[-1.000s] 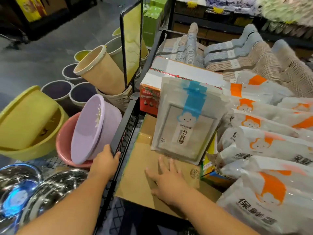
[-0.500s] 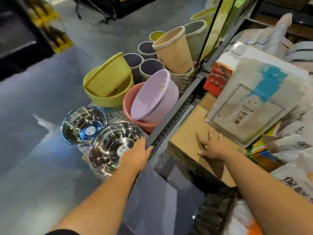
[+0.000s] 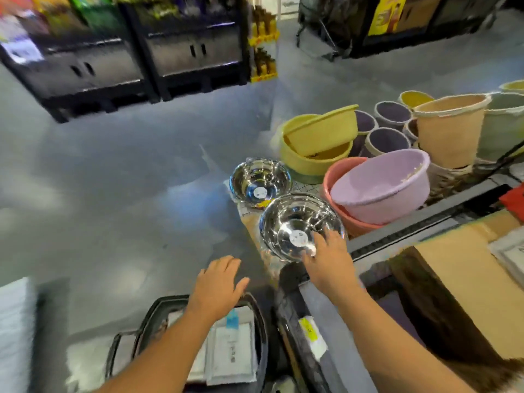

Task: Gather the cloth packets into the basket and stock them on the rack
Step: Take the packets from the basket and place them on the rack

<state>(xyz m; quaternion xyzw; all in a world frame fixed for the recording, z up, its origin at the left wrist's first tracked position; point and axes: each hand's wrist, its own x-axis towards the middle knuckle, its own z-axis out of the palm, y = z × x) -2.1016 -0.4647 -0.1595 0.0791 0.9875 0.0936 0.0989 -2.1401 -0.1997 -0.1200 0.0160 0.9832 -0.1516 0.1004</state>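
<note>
Packets lie in the basket under your left hand, fingers spread, holding nothing; your right hand is spread beside a bowl

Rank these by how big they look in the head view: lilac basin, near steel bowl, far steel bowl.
1. lilac basin
2. near steel bowl, though being closer to the camera may flatter it
3. far steel bowl

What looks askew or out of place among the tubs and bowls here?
The upper yellow tub sits tilted inside the lower yellow tub, and the purple basin leans crooked in the pink basin instead of nesting flat. Nothing looks spilled or broken.
</note>
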